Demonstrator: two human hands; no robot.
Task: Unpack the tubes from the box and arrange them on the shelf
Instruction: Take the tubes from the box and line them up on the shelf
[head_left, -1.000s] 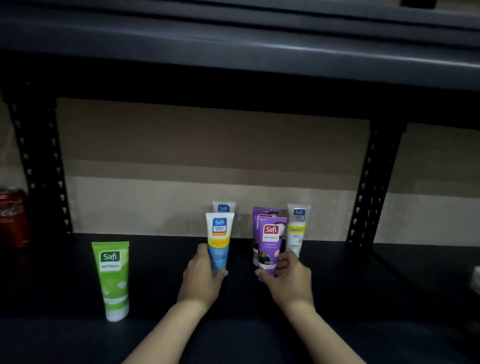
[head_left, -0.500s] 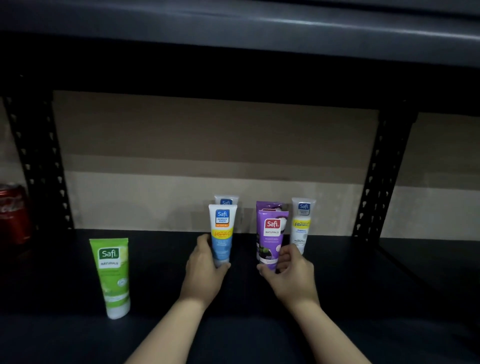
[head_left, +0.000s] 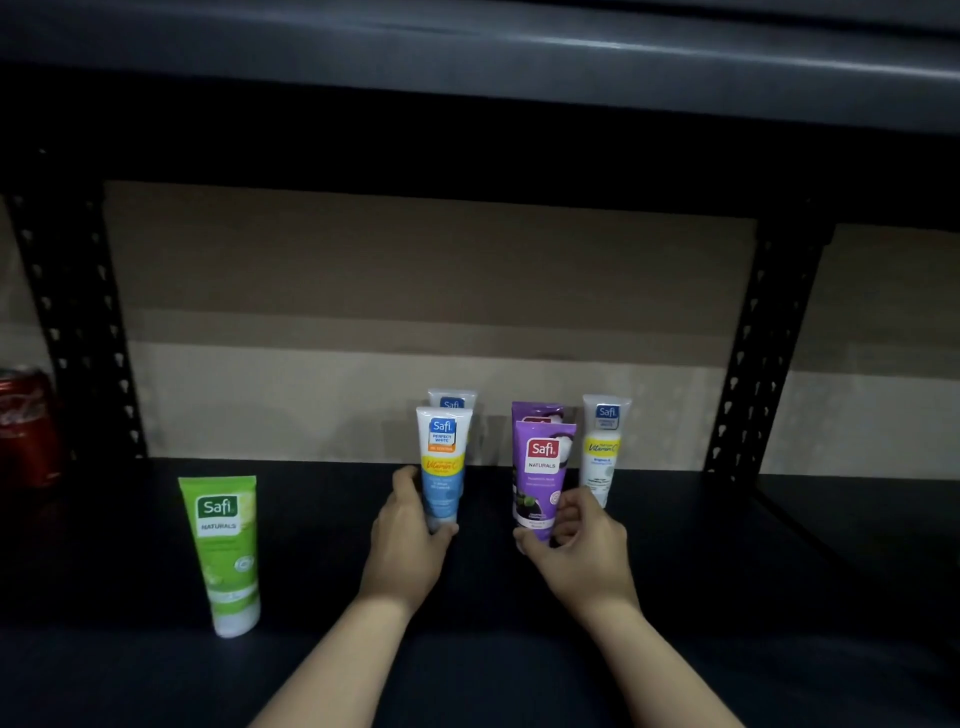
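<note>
My left hand grips the lower end of a white and blue tube that stands upright on the dark shelf. A second white and blue tube peeks out right behind it. My right hand pinches the bottom of a purple tube, also upright, with another purple tube just behind. A white and yellow tube stands to the right of the purple pair. A green tube stands alone at the front left. The box is out of view.
A red soda can sits at the far left behind a perforated black upright. A second upright rises at the right. The upper shelf board hangs low overhead. A beige wall closes the back.
Both hands have nudged their tubes a little further back on the shelf, closer to the tubes behind; the view has shifted slightly downward.
</note>
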